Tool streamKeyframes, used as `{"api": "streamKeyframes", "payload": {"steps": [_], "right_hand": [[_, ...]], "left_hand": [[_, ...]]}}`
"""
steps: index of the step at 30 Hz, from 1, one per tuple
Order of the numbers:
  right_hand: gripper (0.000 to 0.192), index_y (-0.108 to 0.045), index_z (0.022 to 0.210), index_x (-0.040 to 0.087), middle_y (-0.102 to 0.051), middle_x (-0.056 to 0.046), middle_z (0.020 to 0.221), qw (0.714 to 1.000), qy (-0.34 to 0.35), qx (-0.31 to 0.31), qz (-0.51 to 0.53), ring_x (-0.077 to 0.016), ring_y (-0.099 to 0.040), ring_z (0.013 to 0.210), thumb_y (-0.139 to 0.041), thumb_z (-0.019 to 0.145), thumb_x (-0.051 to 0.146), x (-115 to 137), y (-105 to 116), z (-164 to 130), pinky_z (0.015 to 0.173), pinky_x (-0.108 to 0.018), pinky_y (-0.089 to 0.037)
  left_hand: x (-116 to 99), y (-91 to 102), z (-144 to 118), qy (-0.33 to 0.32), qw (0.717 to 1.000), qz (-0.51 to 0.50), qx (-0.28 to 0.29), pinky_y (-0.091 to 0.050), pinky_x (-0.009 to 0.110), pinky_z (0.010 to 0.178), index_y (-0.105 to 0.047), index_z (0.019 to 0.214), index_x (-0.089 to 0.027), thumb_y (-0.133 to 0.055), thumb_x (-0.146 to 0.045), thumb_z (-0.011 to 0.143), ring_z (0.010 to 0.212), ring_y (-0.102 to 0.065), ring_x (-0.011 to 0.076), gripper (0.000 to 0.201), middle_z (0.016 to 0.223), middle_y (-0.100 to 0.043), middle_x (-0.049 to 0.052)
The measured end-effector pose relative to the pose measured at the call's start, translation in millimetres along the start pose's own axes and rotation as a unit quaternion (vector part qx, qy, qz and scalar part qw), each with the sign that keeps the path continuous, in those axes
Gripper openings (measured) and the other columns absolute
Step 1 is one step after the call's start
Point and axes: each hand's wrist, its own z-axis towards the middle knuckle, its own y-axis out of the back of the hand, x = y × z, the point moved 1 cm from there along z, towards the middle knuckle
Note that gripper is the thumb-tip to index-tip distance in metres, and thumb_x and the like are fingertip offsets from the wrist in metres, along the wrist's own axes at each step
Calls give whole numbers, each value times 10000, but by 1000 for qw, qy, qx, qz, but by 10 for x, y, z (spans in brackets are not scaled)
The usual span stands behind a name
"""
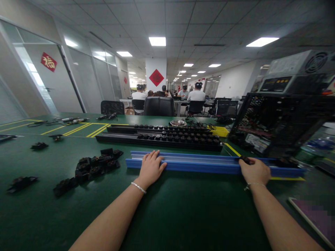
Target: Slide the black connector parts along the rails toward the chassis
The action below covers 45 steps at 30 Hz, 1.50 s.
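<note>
A long blue channel rail (199, 166) lies across the green table in front of me. My left hand (151, 167) grips it near its left end, fingers over the top and thumb along the near wall. Toward the right end, my right hand (254, 170) pinches a small black part (245, 159) at the channel; its exact kind is unclear. Further right, more black parts (286, 162) sit inside the rail. Left of the rail lies a loose heap of black block-like parts (94, 165), with single ones (22, 183) farther out.
Beyond the blue rail stand black rails (159, 139) filled with rows of small parts. A metal dish (178, 123), a yellow tray (218, 131) and cables lie behind. An opened computer case (272, 122) rises at right. A tablet-like object (314, 219) lies near right. People sit farther back.
</note>
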Motion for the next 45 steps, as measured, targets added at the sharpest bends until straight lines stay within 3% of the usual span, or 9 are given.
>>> {"api": "streamKeyframes", "payload": {"steps": [17,29,45], "right_hand": [[367,-626,860,170,-631,-88,852,999,37,7,-30,-263,-549,838,-557,669,476,68,-39,-40,785,-381,-414],[287,-539,770,201,-590,-65,793,998,67,-2,21,-268,-543,847,-544,654,464,74,-127,-65,874,-463,-341],[286,-494,760,213,-574,-53,776,995,92,7,43,-255,-534,818,-536,632,466,104,-142,-86,876,-462,-321]], "left_hand": [[13,-22,-5,-8,1000,6,-2,-310,459,1015,-607,1062,-272,-341,-470,889,1253,-408,247,374,1319,-515,56],[-13,5,3,-2,1000,14,6,-317,446,1012,-612,1063,-271,-365,-456,886,1250,-412,241,355,1318,-517,51],[1,-13,-1,-5,1000,6,0,-316,456,1010,-616,1056,-269,-359,-461,887,1250,-411,248,363,1316,-518,58]]}}
